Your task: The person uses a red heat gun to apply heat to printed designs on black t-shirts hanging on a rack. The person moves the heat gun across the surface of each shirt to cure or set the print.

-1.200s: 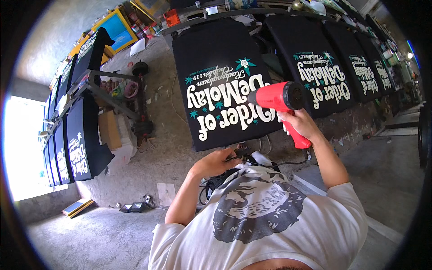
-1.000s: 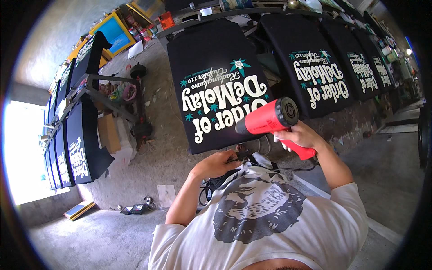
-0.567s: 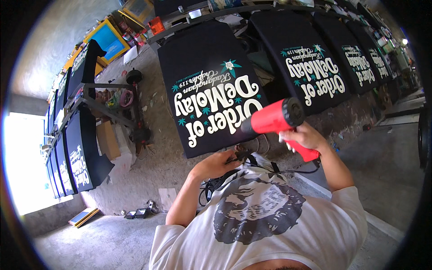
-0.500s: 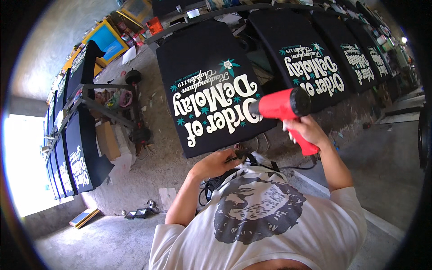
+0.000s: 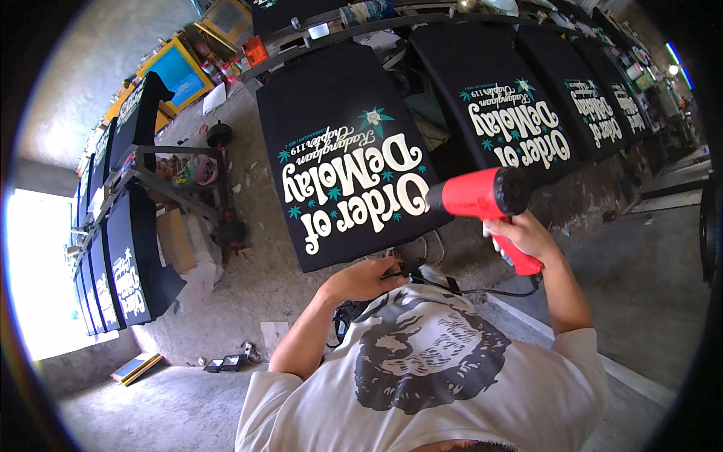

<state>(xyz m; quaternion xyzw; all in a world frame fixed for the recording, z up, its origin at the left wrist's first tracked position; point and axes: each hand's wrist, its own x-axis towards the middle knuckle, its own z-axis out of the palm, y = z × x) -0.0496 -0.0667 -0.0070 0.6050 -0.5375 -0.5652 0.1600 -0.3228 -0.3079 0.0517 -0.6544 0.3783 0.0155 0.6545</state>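
Since the frame of a little more than half a second ago, the red heat gun (image 5: 473, 194) has been shifted rightward relative to the printing, so that the lower right letters are now uncovered. Nearest, a white T-shirt (image 5: 422, 369) with a dark picture is worn by the person. In front of it, the left hand (image 5: 363, 280) is held with bent fingers, and a black cord (image 5: 482, 291) is pinched by them; this cord is led to the lower end of the gun's handle. By the right hand (image 5: 527, 236), which is closed around the handle, the gun is kept with its dark nozzle turned to the left, at the lower right edge of a black garment (image 5: 320, 94). Whether the cloth is touched by the nozzle cannot be told. The garment is laid flat, and white lettering with small green leaves is seen on it upside down. To the right, a second black garment (image 5: 463, 68) with the same design is placed, and others are lined up beyond. Farther, on the left, another row of black garments (image 5: 134, 230) is carried by a metal frame (image 5: 169, 188), and a yellow-framed blue screen (image 5: 175, 74) is leaned behind.
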